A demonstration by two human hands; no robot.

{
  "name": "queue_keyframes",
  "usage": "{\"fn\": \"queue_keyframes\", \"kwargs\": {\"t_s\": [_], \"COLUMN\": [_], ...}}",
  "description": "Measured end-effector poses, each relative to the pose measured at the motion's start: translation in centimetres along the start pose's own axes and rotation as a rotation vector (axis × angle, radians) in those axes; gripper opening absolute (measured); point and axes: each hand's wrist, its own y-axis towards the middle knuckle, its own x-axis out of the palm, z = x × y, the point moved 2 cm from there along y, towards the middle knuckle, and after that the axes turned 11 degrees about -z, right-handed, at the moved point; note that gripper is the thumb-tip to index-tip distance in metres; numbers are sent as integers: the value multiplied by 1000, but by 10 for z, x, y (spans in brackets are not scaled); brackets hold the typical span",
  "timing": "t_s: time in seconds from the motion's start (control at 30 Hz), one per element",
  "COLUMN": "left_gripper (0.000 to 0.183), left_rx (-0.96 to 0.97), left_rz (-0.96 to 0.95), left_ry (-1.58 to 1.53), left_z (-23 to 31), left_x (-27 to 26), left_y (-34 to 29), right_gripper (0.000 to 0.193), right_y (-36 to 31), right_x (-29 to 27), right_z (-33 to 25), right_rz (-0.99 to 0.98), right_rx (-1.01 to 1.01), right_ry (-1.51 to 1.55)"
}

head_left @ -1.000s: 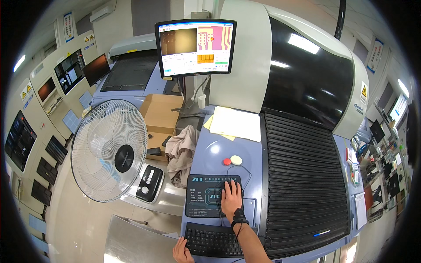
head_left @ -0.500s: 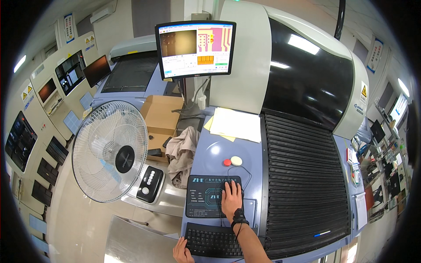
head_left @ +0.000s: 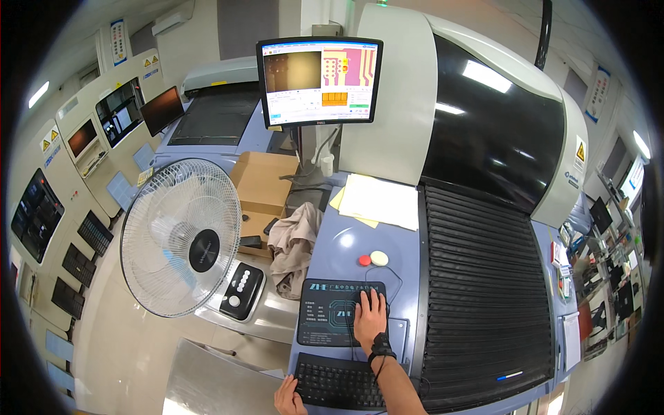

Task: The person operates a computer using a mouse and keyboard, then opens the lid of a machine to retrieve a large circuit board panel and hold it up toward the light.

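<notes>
My right hand [head_left: 371,319] lies over a dark computer mouse, mostly hidden under the palm and fingers, on a black printed mouse pad [head_left: 321,330]. A thin cable [head_left: 400,282] loops out beyond the fingertips. On that wrist is a black band [head_left: 381,344]. At the lower left, my left hand [head_left: 288,397] rests beside the left edge of a black keyboard [head_left: 337,382], fingers slightly apart and holding nothing. Above, a monitor [head_left: 319,81] displays a dark-and-tan camera picture next to a pink and yellow circuit pattern.
Red [head_left: 364,261] and cream [head_left: 379,259] round buttons sit beyond the pad, below white paper sheets [head_left: 382,200]. A standing fan [head_left: 181,238], cardboard box [head_left: 261,181] and crumpled cloth [head_left: 294,247] are left. Ribbed black bellows [head_left: 487,297] fill the right, bearing a blue-white pen [head_left: 510,376].
The whole view has shifted slightly, so the scene sits a little farther right and lower. Both hands keep their places at the mouse and keyboard.
</notes>
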Motion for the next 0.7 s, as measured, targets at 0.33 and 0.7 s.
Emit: {"fn": "queue_keyframes", "kwargs": {"t_s": [0.33, 0.7], "left_gripper": [38, 39], "left_rx": [-8, -8], "left_rz": [6, 17], "left_ry": [1, 21], "left_z": [1, -2], "left_x": [1, 3], "left_y": [1, -1], "right_gripper": [36, 35], "right_y": [0, 0], "right_x": [3, 2], "right_z": [1, 2], "right_rz": [-12, 4], "right_rx": [34, 21], "right_ry": [16, 10]}}
